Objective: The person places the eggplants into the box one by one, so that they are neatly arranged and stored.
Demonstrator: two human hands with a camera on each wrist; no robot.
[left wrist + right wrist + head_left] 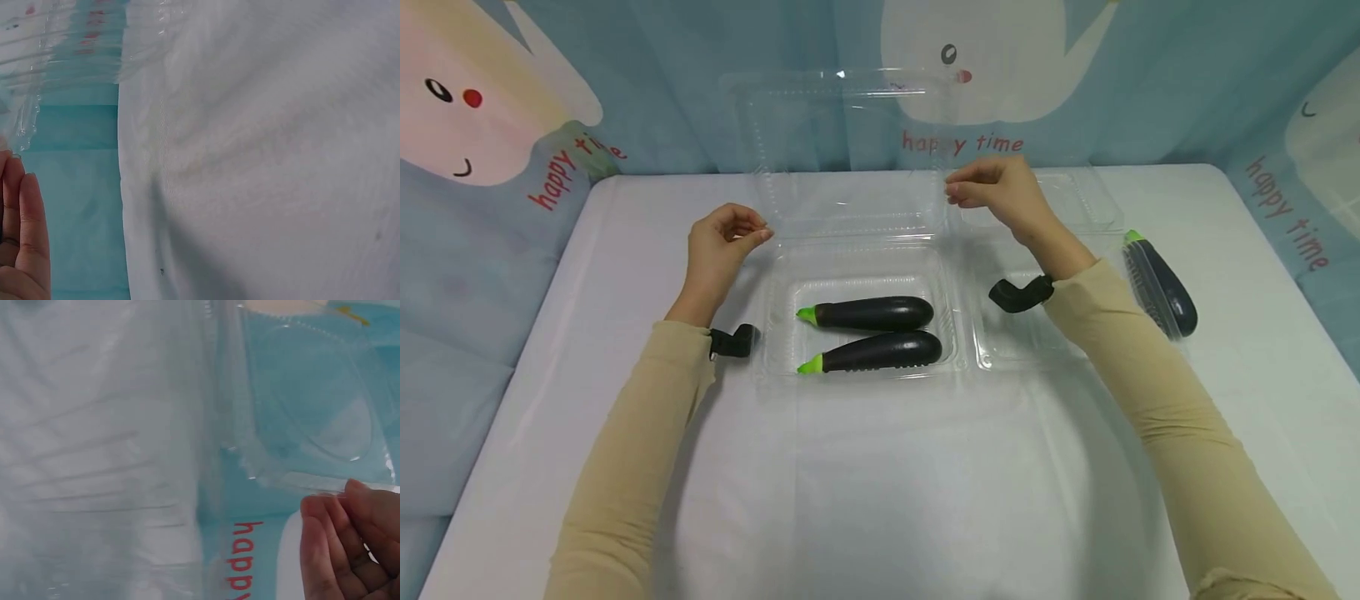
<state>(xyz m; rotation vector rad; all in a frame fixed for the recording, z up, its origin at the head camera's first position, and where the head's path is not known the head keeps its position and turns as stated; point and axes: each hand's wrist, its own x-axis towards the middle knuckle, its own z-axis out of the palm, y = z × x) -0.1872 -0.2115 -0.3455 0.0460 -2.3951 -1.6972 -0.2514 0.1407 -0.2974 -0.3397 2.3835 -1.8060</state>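
Note:
A clear plastic clamshell box stands in the middle, its base (782, 271) on the table and its lid (850, 196) raised upright at the back. Two dark eggplants (876, 313) with bright green stems lie side by side in the base, stems to the left. My left hand (718, 254) pinches the lid's left edge; in the left wrist view only its fingers (34, 231) show, at the lower left. Higher up, my right hand (1000, 196) pinches the lid's right edge, and in the right wrist view its fingertips (325, 528) meet the clear rim.
A second clear box (1000, 354) lies opened to the right, partly under my right forearm. Beyond it, another eggplant (1165, 283) lies beside ribbed clear plastic. A printed blue curtain (662, 92) hangs behind the white table (880, 500).

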